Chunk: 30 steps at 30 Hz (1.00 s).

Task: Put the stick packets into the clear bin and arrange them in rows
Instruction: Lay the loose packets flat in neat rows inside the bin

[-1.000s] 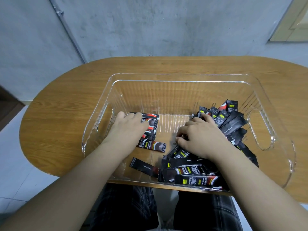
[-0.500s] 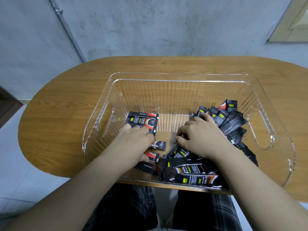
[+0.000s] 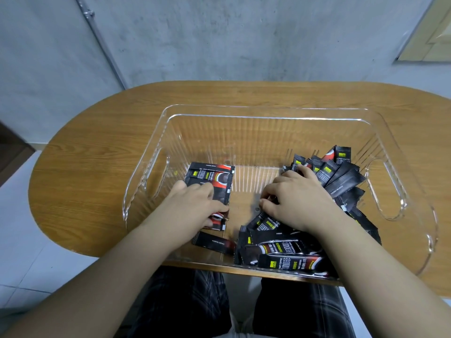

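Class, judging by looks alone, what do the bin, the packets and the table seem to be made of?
Bin: clear glossy plastic, ribbed, wood shows through.
Packets: probably foil or plastic film, printed black, crimped ends.
Table: wood or wood-look laminate, grain visible.

Soft, even indoor light, sharp at centre, bent at the edges.

My view is fairly bright and flat, with only faint shadows under my arms. Thin white glints run along the rim of the clear bin (image 3: pixel 268 111) and its ribbed walls. The wide lens bows the counter (image 3: pixel 97 167) into a curve, and my forearms stretch and soften slightly toward the bottom corners.
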Tool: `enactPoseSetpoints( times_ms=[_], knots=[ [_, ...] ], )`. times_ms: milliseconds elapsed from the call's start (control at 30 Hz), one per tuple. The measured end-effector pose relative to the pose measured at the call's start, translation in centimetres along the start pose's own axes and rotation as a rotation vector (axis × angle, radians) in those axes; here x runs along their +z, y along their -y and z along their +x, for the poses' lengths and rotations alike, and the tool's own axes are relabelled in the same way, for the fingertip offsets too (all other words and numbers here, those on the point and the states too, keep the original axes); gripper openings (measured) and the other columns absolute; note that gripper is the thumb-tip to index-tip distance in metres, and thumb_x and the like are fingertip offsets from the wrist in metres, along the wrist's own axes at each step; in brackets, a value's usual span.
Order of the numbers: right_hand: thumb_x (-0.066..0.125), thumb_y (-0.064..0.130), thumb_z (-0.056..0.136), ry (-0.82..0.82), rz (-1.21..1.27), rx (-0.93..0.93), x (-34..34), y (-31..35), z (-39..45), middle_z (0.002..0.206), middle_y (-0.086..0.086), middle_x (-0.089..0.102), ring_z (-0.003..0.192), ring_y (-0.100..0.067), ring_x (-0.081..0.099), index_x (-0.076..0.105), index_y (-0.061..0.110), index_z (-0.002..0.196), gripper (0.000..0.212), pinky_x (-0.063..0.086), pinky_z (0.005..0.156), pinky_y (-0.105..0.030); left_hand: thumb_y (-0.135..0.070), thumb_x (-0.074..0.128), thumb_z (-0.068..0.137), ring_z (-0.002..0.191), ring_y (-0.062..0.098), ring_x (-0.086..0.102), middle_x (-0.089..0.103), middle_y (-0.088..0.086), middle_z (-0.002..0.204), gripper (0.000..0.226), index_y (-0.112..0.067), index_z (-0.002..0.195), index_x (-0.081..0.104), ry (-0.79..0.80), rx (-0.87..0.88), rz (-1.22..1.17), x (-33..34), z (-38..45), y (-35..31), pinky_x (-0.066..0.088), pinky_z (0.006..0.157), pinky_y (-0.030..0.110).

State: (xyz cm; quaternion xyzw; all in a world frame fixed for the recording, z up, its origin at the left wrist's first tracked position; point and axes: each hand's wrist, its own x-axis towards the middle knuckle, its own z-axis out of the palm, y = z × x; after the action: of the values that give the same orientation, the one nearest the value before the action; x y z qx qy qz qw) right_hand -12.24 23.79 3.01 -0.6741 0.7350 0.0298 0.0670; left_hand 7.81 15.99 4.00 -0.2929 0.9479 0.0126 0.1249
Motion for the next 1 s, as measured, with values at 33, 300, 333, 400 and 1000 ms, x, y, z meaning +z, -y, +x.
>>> enactPoseSetpoints(
  times_ms=[33,300,333,400,1000],
  knots=[
    [0.032,0.049,0.094,0.000,0.001,0.000,0.0,0.0,0.0,0.113,0.009,0.062,0.120,-0.015,0.044,0.062,0.033,0.114,0.039,0.009,0.116,-0.043,-0.040,0.050,0.094,0.110,0.010,0.041,0.039,-0.010,0.114,0.047,-0.044,0.138,0.035,-0.006,-0.006,-0.023,0.0,-0.3,0.0,0.024,0.090,0.031],
    [0.033,0.050,0.094,-0.007,0.005,-0.002,0.1,0.0,0.0,0.113,0.009,0.062,0.119,-0.014,0.044,0.063,0.034,0.113,0.039,0.009,0.115,-0.042,-0.058,0.059,0.080,0.109,0.010,0.041,0.049,-0.013,0.108,0.037,-0.031,0.105,0.057,0.129,0.072,0.006,0.3,-0.7,-1.3,0.023,0.091,0.032],
    [0.033,0.050,0.093,-0.009,0.006,-0.002,0.1,0.0,0.0,0.112,0.010,0.062,0.119,-0.014,0.044,0.063,0.034,0.113,0.039,0.009,0.115,-0.042,-0.057,0.058,0.081,0.108,0.011,0.042,0.050,-0.012,0.108,0.037,-0.029,0.104,0.058,0.125,0.067,0.024,0.3,-0.7,-1.3,0.024,0.091,0.032],
    [0.033,0.050,0.093,-0.008,0.004,-0.001,0.1,0.0,0.0,0.112,0.010,0.062,0.119,-0.014,0.045,0.063,0.034,0.112,0.039,0.009,0.116,-0.042,-0.055,0.056,0.084,0.108,0.013,0.044,0.051,-0.010,0.108,0.036,-0.028,0.108,0.060,0.117,0.038,0.077,0.1,-0.9,-1.1,0.026,0.093,0.034],
    [0.032,0.050,0.094,0.002,-0.002,-0.001,0.1,0.0,0.1,0.116,0.009,0.061,0.120,-0.014,0.043,0.063,0.034,0.114,0.040,0.009,0.115,-0.043,-0.046,0.063,0.084,0.117,0.008,0.034,0.045,-0.012,0.119,0.036,-0.035,0.116,0.054,0.152,-0.071,-0.236,-1.1,-2.2,0.2,0.033,0.103,0.031]
  ],
)
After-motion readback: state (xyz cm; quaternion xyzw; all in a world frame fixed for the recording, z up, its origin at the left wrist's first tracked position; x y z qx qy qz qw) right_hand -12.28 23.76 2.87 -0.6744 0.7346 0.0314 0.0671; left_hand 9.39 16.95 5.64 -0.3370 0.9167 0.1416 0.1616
